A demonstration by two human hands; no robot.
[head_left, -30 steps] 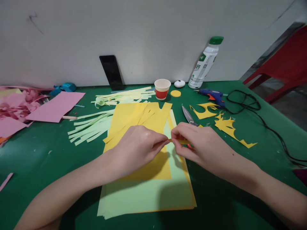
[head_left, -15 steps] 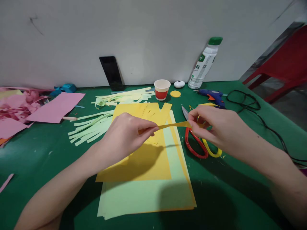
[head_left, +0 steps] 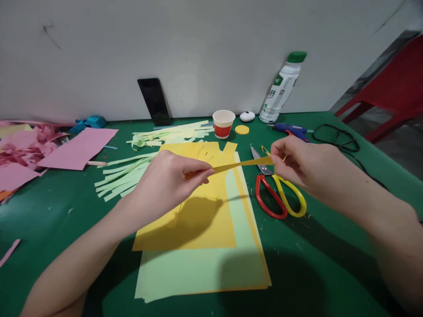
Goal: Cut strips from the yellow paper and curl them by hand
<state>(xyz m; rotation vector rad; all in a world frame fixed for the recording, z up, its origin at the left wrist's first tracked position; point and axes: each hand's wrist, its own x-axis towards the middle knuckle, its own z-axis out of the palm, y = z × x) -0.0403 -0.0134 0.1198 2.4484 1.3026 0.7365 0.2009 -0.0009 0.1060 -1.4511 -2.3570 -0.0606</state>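
A narrow yellow paper strip [head_left: 243, 164] is stretched between my two hands, slanting slightly up to the right. My left hand [head_left: 173, 185] pinches its left end over a yellow sheet [head_left: 205, 229]. Farther right, my right hand [head_left: 299, 160] pinches the other end, above the scissors. Those scissors [head_left: 271, 193], with one red and one yellow handle, lie partly spread on the table. Beneath the yellow sheet is a stack of pale green paper [head_left: 198, 273]. Small yellow scraps lie on the sheet, partly hidden by my left hand.
Green fringed strips [head_left: 128, 176] lie left of the sheets. Pink paper [head_left: 79, 147] is at the left. Along the wall are a phone [head_left: 154, 101], a paper cup [head_left: 224, 124], a white case [head_left: 247, 116], a leaning bottle [head_left: 280, 90] and a blue glue gun [head_left: 291, 129] with its cord.
My right hand has moved right and slightly up, and more of the strip shows between my hands. My left hand has shifted slightly left. The scissors' yellow handle is now uncovered.
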